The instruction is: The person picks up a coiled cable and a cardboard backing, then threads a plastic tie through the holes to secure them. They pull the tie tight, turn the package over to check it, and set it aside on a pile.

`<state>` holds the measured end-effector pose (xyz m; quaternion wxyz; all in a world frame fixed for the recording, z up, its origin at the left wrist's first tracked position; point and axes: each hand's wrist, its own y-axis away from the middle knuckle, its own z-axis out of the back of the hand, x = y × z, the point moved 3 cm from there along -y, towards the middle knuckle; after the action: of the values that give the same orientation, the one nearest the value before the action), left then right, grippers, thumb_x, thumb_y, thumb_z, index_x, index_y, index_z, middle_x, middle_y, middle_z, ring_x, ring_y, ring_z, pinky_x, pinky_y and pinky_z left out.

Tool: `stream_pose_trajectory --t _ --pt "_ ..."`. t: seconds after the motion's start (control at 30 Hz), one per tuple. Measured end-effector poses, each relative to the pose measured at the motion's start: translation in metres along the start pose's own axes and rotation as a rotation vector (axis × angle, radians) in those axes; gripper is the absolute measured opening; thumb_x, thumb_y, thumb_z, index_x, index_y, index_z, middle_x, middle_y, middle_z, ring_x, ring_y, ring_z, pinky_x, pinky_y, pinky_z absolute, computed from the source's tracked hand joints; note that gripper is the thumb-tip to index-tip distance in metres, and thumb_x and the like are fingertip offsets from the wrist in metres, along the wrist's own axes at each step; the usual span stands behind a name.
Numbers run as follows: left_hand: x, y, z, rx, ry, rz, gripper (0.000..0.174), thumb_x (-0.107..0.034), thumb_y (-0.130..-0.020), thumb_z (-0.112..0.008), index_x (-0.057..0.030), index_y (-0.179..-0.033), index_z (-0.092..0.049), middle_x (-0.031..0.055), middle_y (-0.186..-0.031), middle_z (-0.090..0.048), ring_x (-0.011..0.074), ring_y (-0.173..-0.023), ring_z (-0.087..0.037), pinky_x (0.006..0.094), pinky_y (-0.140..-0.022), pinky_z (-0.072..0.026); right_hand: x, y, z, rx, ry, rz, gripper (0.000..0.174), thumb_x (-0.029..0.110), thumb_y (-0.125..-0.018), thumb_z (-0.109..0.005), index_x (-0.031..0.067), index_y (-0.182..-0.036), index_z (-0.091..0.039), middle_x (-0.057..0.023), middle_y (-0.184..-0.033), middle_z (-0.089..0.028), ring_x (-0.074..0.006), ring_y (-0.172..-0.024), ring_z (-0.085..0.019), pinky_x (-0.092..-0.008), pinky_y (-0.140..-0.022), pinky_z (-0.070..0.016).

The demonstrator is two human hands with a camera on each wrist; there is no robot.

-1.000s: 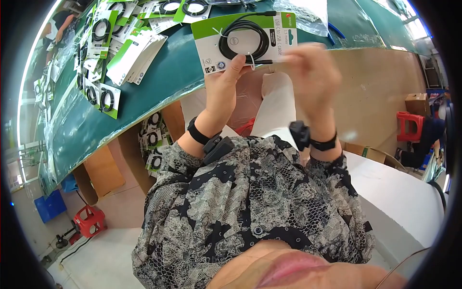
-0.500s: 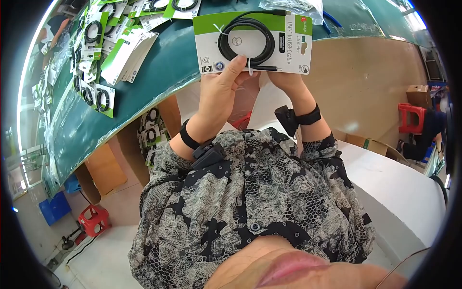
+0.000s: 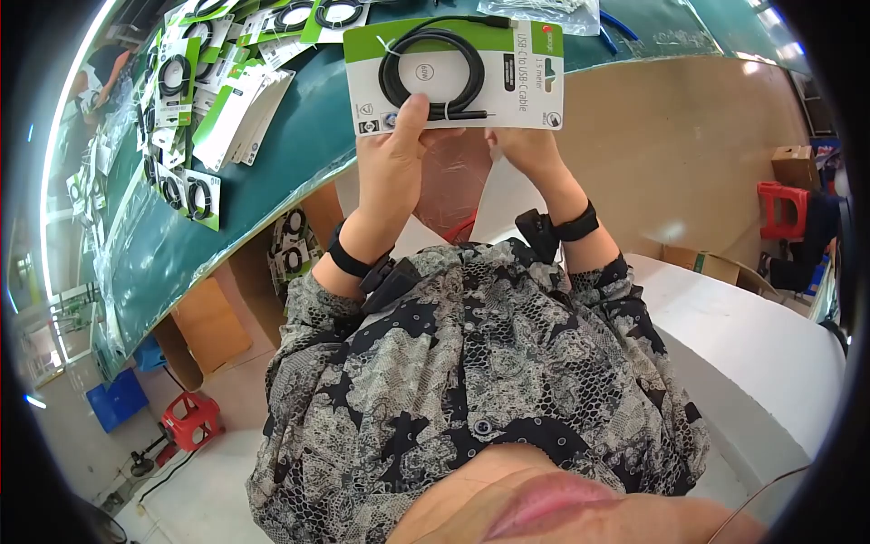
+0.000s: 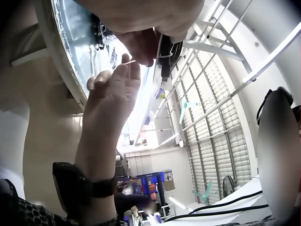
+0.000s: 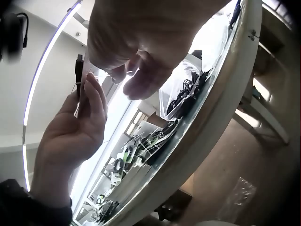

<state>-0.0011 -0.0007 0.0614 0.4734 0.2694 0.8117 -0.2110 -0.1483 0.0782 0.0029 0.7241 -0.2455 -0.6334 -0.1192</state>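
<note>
My left hand (image 3: 390, 177) grips the lower left of a green and white packaging card (image 3: 544, 68), thumb on the front and fingers behind. The card reads "USB-C to USB-C cable". A coiled black cable (image 3: 390, 82) is fastened to its face with white ties (image 3: 446, 111). My right hand (image 3: 533, 152) is at the back of the card near its lower edge, its fingertips mostly hidden in the head view. In the left wrist view, the right hand's (image 4: 110, 96) thumb and finger pinch a thin white tie end (image 4: 130, 62) behind the card.
On the green table (image 3: 272, 186) at left lie many carded cables (image 3: 172, 77) and a fanned stack of cards (image 3: 240, 122). A clear plastic bag (image 3: 562, 14) and a blue tool (image 3: 621, 32) lie at the back. Below is an open carton (image 3: 258, 281) with more carded cables.
The right hand, blurred at the card's right front a second ago, has gone behind the card. The card has shifted slightly left with the left hand still holding it.
</note>
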Motion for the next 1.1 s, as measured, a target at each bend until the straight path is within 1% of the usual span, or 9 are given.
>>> stream_pose_trajectory --t 0.03,0.07,0.17,0.43,0.63,0.77,0.9,1.0,1.1 --pt "0.004 -0.002 -0.003 0.047 0.078 0.050 0.024 -0.011 -0.092 -0.053 0.0004 -0.113 -0.051 0.0097 -0.102 -0.061 0.0196 -0.087 -0.064 0.0318 -0.073 -0.0557 0.002 0.005 -0.003 0.038 0.013 -0.197 0.032 -0.002 -0.080 -0.061 -0.0002 -0.112 -0.055 -0.0098 -0.102 -0.062 -0.0220 -0.090 -0.059 -0.0330 -0.079 -0.0486" --pt "0.009 -0.001 -0.004 0.090 0.155 0.104 0.024 -0.011 -0.093 -0.053 0.0007 -0.114 -0.051 0.0099 -0.103 -0.061 0.0200 -0.088 -0.064 0.0324 -0.074 -0.0559 0.001 0.008 -0.004 0.034 0.008 -0.202 0.032 -0.002 -0.080 -0.061 -0.0002 -0.112 -0.055 -0.0098 -0.102 -0.062 -0.0220 -0.090 -0.059 -0.0330 -0.079 -0.0486" --pt "0.019 0.002 -0.003 0.071 0.147 0.160 0.026 -0.013 -0.093 -0.054 0.0008 -0.115 -0.051 0.0106 -0.104 -0.061 0.0211 -0.090 -0.064 0.0332 -0.077 -0.0556 0.014 0.008 -0.001 -0.139 0.365 0.361 0.029 -0.003 -0.077 -0.062 0.0006 -0.106 -0.058 -0.0106 -0.099 -0.062 -0.0238 -0.088 -0.059 -0.0336 -0.076 -0.0478" --pt "0.023 0.003 -0.009 0.060 0.223 0.143 0.033 -0.016 -0.092 -0.056 -0.0011 -0.120 -0.047 0.0112 -0.112 -0.058 0.0224 -0.099 -0.061 0.0359 -0.088 -0.0525 0.007 0.003 0.006 -0.278 0.629 0.635 0.030 -0.001 -0.074 -0.066 0.0016 -0.103 -0.060 -0.0114 -0.097 -0.061 -0.0277 -0.088 -0.058 -0.0373 -0.077 -0.0461" --pt "0.029 0.002 -0.012 0.105 0.370 0.145 0.034 -0.016 -0.091 -0.057 -0.0041 -0.121 -0.047 0.0088 -0.115 -0.057 0.0216 -0.104 -0.059 0.0372 -0.091 -0.0506 -0.015 0.000 0.002 -0.288 0.517 0.571 0.030 0.003 -0.075 -0.066 0.0017 -0.105 -0.059 -0.0121 -0.099 -0.061 -0.0275 -0.092 -0.057 -0.0369 -0.080 -0.0447" --pt "0.043 0.003 -0.006 0.051 0.583 0.373 0.033 -0.015 -0.090 -0.058 -0.0056 -0.120 -0.048 0.0073 -0.114 -0.058 0.0211 -0.104 -0.059 0.0372 -0.091 -0.0504 -0.039 0.000 0.000 -0.236 0.360 0.528 0.034 0.005 -0.078 -0.065 0.0023 -0.111 -0.057 -0.0129 -0.103 -0.059 -0.0267 -0.097 -0.056 -0.0363 -0.082 -0.0441" --pt "0.054 -0.010 0.001 0.031 0.555 0.296 0.032 -0.014 -0.090 -0.058 -0.0055 -0.119 -0.048 0.0071 -0.114 -0.057 0.0203 -0.105 -0.058 0.0361 -0.090 -0.0505 -0.027 -0.002 0.002 -0.212 0.476 0.483 0.037 0.009 -0.081 -0.064 0.0024 -0.116 -0.054 -0.0135 -0.111 -0.058 -0.0251 -0.102 -0.055 -0.0359 -0.085 -0.0438" --pt "0.048 -0.020 0.009 -0.028 0.431 0.044 0.034 -0.013 -0.089 -0.060 -0.0064 -0.120 -0.048 0.0072 -0.115 -0.057 0.0196 -0.105 -0.057 0.0352 -0.089 -0.0500 0.009 -0.008 -0.004 -0.220 0.498 0.502 0.035 0.014 -0.086 -0.061 0.0032 -0.118 -0.052 -0.0130 -0.115 -0.057 -0.0236 -0.104 -0.055 -0.0355 -0.085 -0.0439" --pt "0.057 -0.014 0.016 0.084 0.322 0.081 0.039 -0.016 -0.088 -0.062 -0.0055 -0.122 -0.046 0.0076 -0.117 -0.056 0.0187 -0.105 -0.057 0.0339 -0.089 -0.0492 0.014 -0.019 0.008 -0.147 -0.052 0.255 0.026 0.019 -0.090 -0.057 0.0045 -0.111 -0.056 -0.0094 -0.106 -0.060 -0.0191 -0.094 -0.058 -0.0313 -0.078 -0.0452"
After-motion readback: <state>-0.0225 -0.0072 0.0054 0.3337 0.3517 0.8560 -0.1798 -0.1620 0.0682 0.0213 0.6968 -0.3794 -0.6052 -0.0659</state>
